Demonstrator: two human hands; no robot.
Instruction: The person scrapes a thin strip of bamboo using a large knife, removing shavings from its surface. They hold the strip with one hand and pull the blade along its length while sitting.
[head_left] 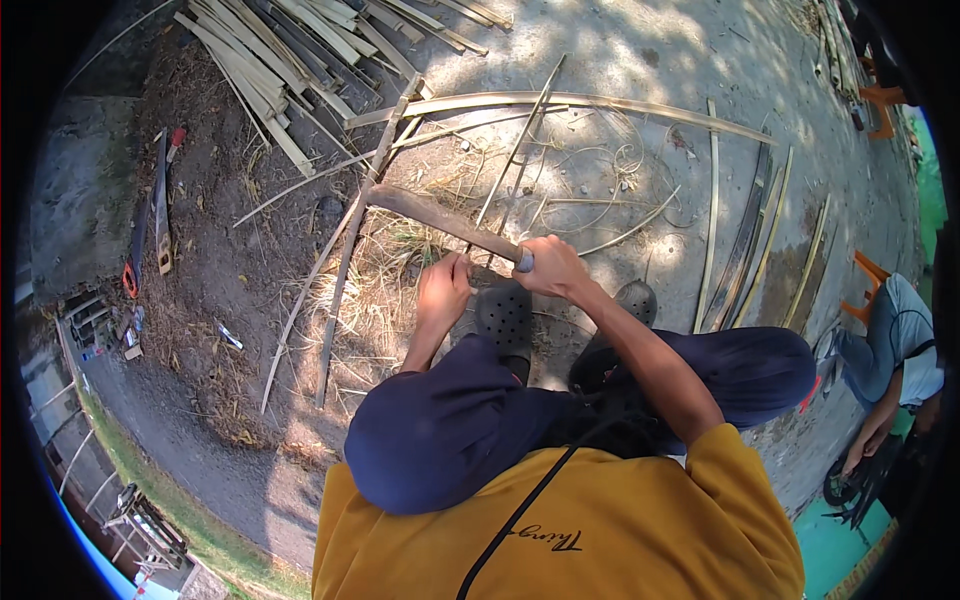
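Observation:
My right hand (552,268) grips the handle of a long dark machete (440,220), whose blade runs up and to the left. The blade's far end meets a thin bamboo strip (345,255) that runs from my feet up toward the pile at the top. My left hand (443,290) is closed around the near end of thin bamboo slivers just below the blade. I sit low, knees in dark blue trousers, black perforated clogs (505,318) on the ground under my hands.
A pile of split bamboo (280,60) lies at the top left. Long strips (710,220) lie at the right, and curled shavings (600,160) cover the ground ahead. A handsaw (160,210) rests at the left. Another person (895,350) crouches at the right edge near orange stools (868,270).

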